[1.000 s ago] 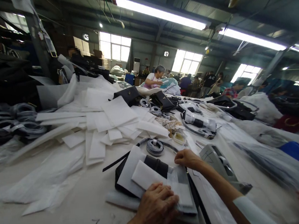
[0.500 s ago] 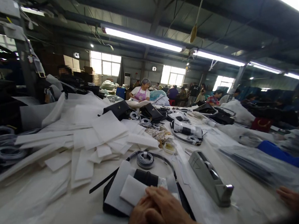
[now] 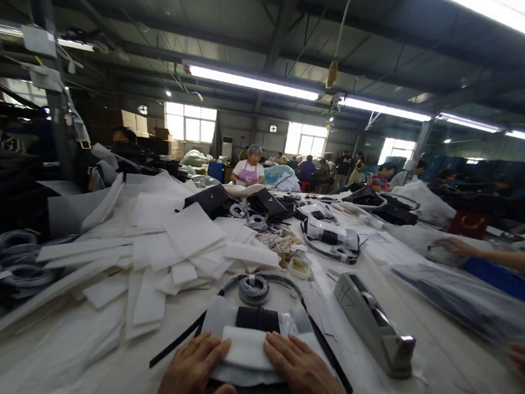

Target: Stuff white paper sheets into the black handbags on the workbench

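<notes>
A folded white foam sheet lies over a black bag at the near edge of the table. My left hand rests flat on the sheet's left side, fingers stretched. On its right side my right hand presses down with fingers extended. Just beyond the sheet sits a black rolled piece with clear plastic at its end. The bag's strap arcs around a wrapped grey coil.
A grey tape dispenser stands to the right. Loose white foam sheets pile up at left. More bags lie farther back. At right, a co-worker's arm reaches over plastic-wrapped goods.
My hands were together over the foam; now they are spread apart, the left one moved to the left. The foam lies flatter across the bag. A co-worker's arm has come in at right.
</notes>
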A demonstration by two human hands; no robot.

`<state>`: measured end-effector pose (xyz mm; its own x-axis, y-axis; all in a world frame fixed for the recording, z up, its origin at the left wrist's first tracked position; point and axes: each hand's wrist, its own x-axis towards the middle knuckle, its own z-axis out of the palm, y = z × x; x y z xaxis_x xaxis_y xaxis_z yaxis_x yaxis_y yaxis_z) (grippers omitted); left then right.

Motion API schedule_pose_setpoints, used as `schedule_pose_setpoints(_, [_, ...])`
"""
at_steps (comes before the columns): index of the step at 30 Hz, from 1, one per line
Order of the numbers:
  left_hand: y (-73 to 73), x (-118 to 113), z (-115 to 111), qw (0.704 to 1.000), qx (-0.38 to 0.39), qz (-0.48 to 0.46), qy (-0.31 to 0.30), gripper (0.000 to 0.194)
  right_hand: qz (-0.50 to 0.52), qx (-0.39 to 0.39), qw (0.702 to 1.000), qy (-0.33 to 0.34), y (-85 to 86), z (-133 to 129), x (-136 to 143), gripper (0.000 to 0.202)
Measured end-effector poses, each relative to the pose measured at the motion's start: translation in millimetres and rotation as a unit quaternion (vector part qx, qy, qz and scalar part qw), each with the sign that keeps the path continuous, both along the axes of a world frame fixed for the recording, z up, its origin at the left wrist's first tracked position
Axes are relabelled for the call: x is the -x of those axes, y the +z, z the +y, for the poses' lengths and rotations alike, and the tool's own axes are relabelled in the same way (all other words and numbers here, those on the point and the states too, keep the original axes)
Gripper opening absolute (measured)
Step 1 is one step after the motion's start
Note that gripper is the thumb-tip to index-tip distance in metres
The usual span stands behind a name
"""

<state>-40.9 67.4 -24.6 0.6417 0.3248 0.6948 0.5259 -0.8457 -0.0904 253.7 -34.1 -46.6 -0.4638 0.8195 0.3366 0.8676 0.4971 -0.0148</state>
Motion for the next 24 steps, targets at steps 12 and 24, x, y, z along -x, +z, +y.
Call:
schedule_pose_setpoints(12, [-1.1, -22.6, -35.2, 0.990, -0.138, -0.029, 0.012, 0.034, 0.033, -0.179, 0.983, 0.030, -37.8, 23.0, 50.2, 0.071])
schedule_pose_setpoints(24, [35.7, -20.3, -17.6, 0.981, 0.068, -0.054, -0.176, 0.032, 0.099, -0.142, 0.985, 0.022, -13.6, 11.2, 52.4, 0.073])
